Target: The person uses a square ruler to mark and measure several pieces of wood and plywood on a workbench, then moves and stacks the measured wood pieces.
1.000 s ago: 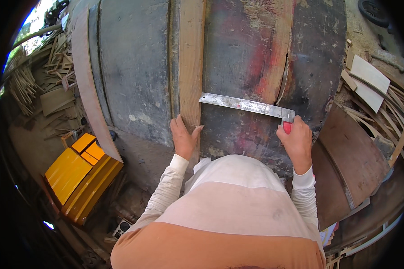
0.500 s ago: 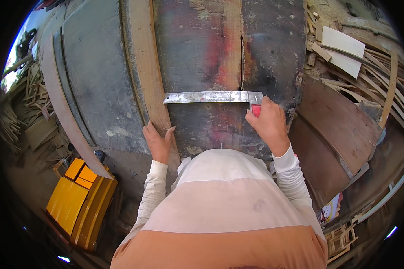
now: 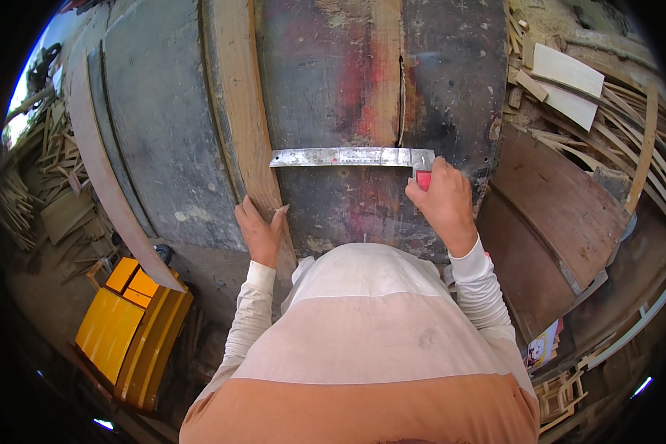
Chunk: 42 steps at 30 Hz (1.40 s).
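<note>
Straddling the wooden plank (image 3: 237, 96), the left hand (image 3: 260, 233) has thumb and fingers spread toward its two edges; whether it grips cannot be told. Beside the plank, a metal square (image 3: 348, 157) lies across the dark, paint-stained worktop (image 3: 318, 203), its left end at the plank's edge, and the right hand (image 3: 449, 198) grasps its red handle (image 3: 423, 180) at the other end.

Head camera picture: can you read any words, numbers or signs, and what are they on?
No words, numbers or signs are readable.
Metal square: any marks on it are too small and blurred.
Colourful printed sheet: any writing on it is too small to read.
</note>
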Each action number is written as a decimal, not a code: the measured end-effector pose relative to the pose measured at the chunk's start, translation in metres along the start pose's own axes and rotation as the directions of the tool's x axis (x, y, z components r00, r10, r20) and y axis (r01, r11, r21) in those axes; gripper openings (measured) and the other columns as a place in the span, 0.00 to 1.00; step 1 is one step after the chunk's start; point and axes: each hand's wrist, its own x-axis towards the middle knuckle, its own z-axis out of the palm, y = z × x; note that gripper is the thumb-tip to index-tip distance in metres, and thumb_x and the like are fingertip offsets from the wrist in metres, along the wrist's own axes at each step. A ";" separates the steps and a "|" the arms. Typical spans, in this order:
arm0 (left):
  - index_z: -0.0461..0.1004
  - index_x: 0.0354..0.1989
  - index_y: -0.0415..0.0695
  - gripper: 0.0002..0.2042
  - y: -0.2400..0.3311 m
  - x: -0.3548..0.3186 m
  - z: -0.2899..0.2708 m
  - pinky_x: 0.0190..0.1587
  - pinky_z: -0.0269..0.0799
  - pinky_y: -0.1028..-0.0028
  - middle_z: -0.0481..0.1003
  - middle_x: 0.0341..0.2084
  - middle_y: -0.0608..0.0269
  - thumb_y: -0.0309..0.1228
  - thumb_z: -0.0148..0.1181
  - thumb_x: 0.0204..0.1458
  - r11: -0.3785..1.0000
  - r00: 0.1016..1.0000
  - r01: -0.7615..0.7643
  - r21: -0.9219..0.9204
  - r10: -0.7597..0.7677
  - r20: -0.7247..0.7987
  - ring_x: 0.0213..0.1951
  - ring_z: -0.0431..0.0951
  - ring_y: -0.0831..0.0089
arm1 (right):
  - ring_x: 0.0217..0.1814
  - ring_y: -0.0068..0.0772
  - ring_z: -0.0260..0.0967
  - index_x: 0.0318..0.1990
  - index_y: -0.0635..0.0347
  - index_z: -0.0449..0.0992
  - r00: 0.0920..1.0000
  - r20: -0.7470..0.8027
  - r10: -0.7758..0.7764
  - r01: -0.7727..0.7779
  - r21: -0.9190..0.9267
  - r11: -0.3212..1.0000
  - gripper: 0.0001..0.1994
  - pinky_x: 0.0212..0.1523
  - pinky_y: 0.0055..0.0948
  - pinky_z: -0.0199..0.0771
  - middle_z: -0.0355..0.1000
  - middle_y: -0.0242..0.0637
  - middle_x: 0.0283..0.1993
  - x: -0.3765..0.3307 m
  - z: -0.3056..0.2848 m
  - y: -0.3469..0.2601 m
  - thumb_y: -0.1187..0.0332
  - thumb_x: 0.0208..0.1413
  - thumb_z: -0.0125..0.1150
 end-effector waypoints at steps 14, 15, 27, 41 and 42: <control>0.60 0.61 0.27 0.39 -0.005 0.000 0.003 0.58 0.65 0.55 0.64 0.50 0.38 0.37 0.75 0.47 1.000 1.000 0.014 -0.004 -0.014 -0.008 0.53 0.67 0.41 | 0.36 0.62 0.77 0.34 0.74 0.74 1.000 -0.022 -0.007 0.007 -0.007 1.000 0.18 0.39 0.50 0.78 0.77 0.62 0.34 -0.002 0.000 -0.001 0.63 0.48 0.68; 0.60 0.61 0.27 0.39 -0.005 0.000 0.003 0.58 0.65 0.55 0.64 0.50 0.38 0.37 0.75 0.47 1.000 1.000 0.016 -0.011 -0.016 -0.009 0.53 0.67 0.41 | 0.36 0.62 0.77 0.34 0.74 0.74 1.000 -0.027 -0.010 0.010 -0.009 1.000 0.18 0.39 0.50 0.78 0.77 0.62 0.34 -0.002 0.000 0.000 0.63 0.48 0.68; 0.60 0.61 0.28 0.38 -0.005 0.000 0.002 0.58 0.65 0.55 0.63 0.51 0.39 0.35 0.75 0.47 0.997 1.000 -0.004 -0.082 0.003 -0.018 0.54 0.66 0.41 | 0.36 0.62 0.77 0.35 0.73 0.74 0.999 -0.035 -0.014 0.014 -0.008 1.000 0.18 0.39 0.49 0.78 0.76 0.61 0.33 -0.002 0.001 -0.001 0.63 0.48 0.68; 0.61 0.61 0.29 0.38 -0.004 0.003 -0.002 0.58 0.66 0.57 0.65 0.52 0.42 0.38 0.75 0.48 0.998 0.999 0.034 -0.062 -0.032 0.020 0.55 0.69 0.46 | 0.35 0.62 0.77 0.34 0.73 0.74 0.999 -0.038 -0.005 0.005 0.000 1.000 0.18 0.39 0.49 0.78 0.76 0.61 0.33 -0.002 0.001 -0.002 0.63 0.48 0.68; 0.61 0.61 0.29 0.38 -0.005 0.003 -0.001 0.58 0.66 0.57 0.65 0.52 0.42 0.38 0.75 0.48 0.998 0.999 0.036 -0.052 -0.035 0.021 0.55 0.69 0.46 | 0.35 0.62 0.77 0.34 0.74 0.74 0.999 -0.034 -0.005 0.005 -0.004 1.000 0.18 0.39 0.49 0.78 0.76 0.61 0.33 -0.002 0.001 -0.001 0.63 0.48 0.68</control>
